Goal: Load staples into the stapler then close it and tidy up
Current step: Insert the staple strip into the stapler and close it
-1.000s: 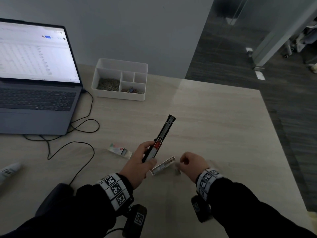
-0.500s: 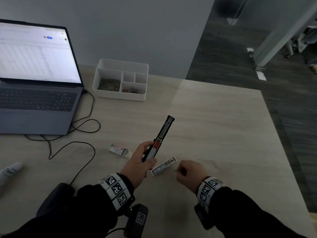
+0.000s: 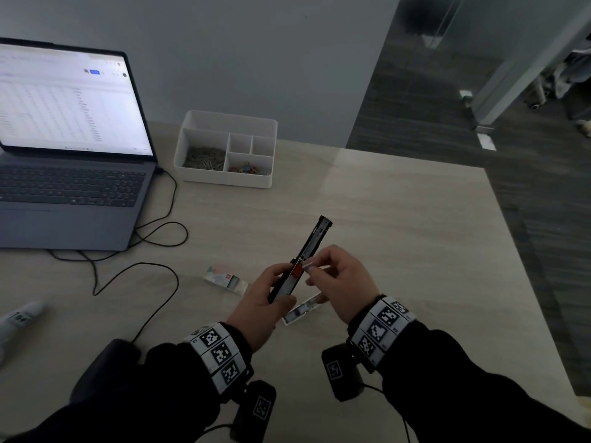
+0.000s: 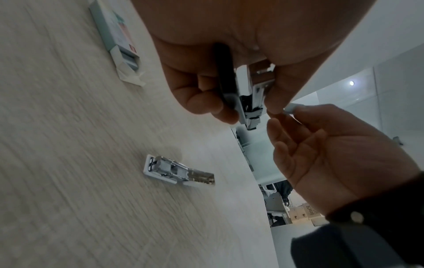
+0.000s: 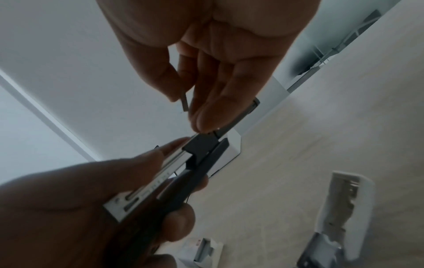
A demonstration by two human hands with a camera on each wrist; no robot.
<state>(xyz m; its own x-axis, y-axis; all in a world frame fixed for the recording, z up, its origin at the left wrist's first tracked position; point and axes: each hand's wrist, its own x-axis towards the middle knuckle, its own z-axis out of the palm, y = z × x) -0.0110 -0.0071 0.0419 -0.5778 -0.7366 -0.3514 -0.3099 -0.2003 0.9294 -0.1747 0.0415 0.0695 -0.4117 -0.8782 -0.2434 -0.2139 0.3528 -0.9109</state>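
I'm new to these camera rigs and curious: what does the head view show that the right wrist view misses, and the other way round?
Only the head view shows the laptop, its cable and the contents of the white organizer. Only the right wrist view shows the staple strip pinched clearly in the right hand, just above the stapler. Both show the left hand gripping the stapler, the staple box and a white part on the table.
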